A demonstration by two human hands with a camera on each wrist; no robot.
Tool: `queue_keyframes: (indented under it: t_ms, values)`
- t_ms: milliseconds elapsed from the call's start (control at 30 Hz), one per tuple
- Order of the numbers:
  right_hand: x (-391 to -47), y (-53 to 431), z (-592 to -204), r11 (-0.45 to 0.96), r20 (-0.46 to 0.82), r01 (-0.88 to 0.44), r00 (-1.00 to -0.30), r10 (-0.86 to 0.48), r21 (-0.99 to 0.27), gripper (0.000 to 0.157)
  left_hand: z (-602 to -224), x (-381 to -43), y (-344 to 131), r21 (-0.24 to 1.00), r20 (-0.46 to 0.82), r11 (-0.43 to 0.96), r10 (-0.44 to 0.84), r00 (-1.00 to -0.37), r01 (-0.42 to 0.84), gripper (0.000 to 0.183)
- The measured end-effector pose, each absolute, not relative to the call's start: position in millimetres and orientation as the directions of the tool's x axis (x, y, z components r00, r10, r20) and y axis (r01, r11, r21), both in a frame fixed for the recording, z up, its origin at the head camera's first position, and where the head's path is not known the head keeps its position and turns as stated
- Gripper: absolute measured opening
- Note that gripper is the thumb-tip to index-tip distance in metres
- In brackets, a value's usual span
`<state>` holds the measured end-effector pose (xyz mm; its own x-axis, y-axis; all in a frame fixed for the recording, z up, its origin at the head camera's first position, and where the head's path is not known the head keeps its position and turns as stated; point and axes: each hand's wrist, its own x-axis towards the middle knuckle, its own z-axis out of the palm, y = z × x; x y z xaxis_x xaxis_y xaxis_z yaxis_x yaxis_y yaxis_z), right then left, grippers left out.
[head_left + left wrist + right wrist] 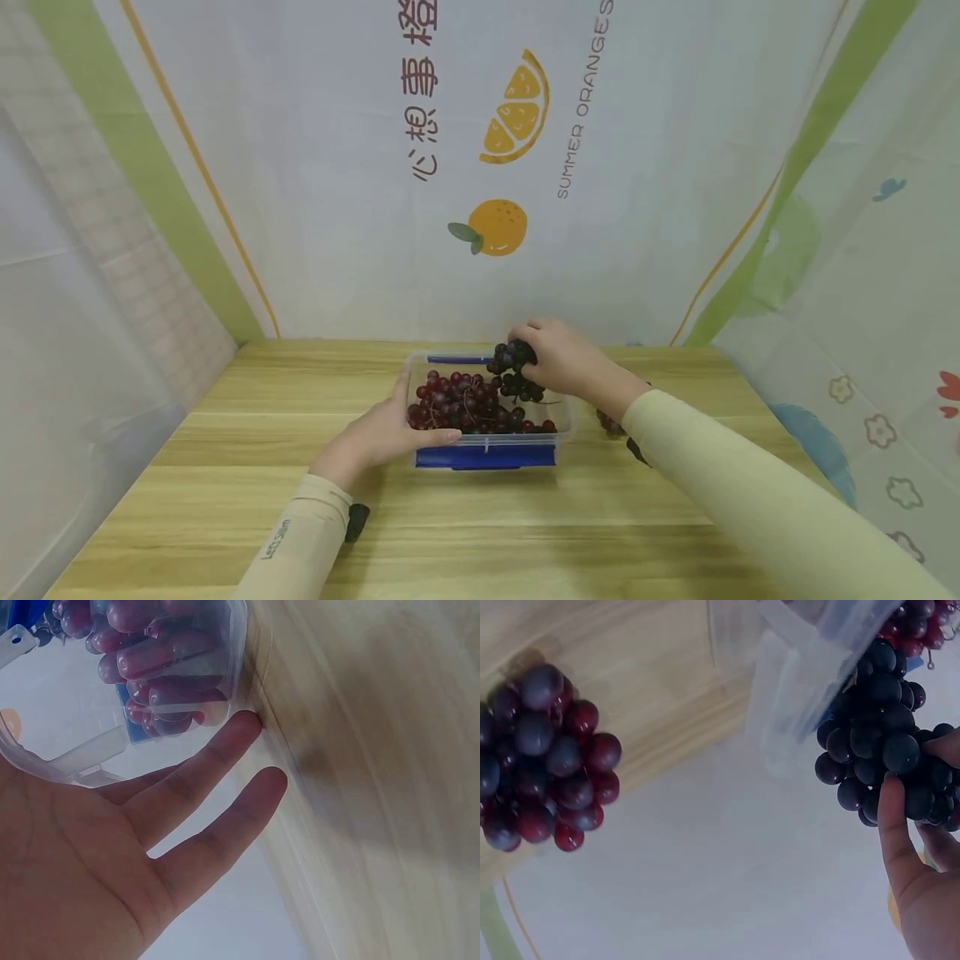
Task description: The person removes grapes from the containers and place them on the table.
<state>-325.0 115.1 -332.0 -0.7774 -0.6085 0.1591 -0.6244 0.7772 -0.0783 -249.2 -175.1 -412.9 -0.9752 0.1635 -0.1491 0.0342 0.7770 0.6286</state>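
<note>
A clear plastic container (564, 417) with blue latches stands on the table with a bunch of red grapes (461, 402) in it. At its left end is my left hand (375, 432), thumb along the front rim and the other fingers extended down the outer side. In the left wrist view those fingers (225, 817) look straight. My right hand (566, 357) grips a bunch of black grapes (513, 357) over the container's back right part. The right wrist view shows fingertips pressed into these black grapes (870, 742); whether the bunch touches the container floor I cannot tell.
Another bunch of dark red grapes (547, 757) lies on the wooden table (262, 467) right of the container, partly hidden by my right forearm in the head view. A white printed cloth (337, 208) hangs behind the table, with more cloth at both sides.
</note>
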Motion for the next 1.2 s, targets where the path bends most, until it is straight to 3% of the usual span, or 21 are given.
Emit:
queue_keyframes:
  t_ms: [300,700,967,1200]
  values:
    - [-326,115,-309,0.781,0.155,-0.614,-0.787,-0.597,-0.115,0.045,-413,-249,-174,0.627,-0.146,0.779,0.159,-0.976,0.033,0.149]
    - [-314,113,-272,0.733,0.188,-0.68,-0.718,-0.67,0.012,0.044,-413,-249,-173,0.629,-0.138,0.777,0.15,-0.979,0.03,0.148]
    - [-304,109,-248,0.74,0.126,-0.671,-0.731,-0.67,0.047,0.047,-414,-249,-172,0.635,-0.145,0.772,0.143,-0.979,0.019,0.146]
    - [-296,107,-224,0.71,0.115,-0.698,-0.701,-0.704,0.09,0.048,-413,-249,-172,0.638,-0.141,0.77,0.135,-0.981,0.014,0.147]
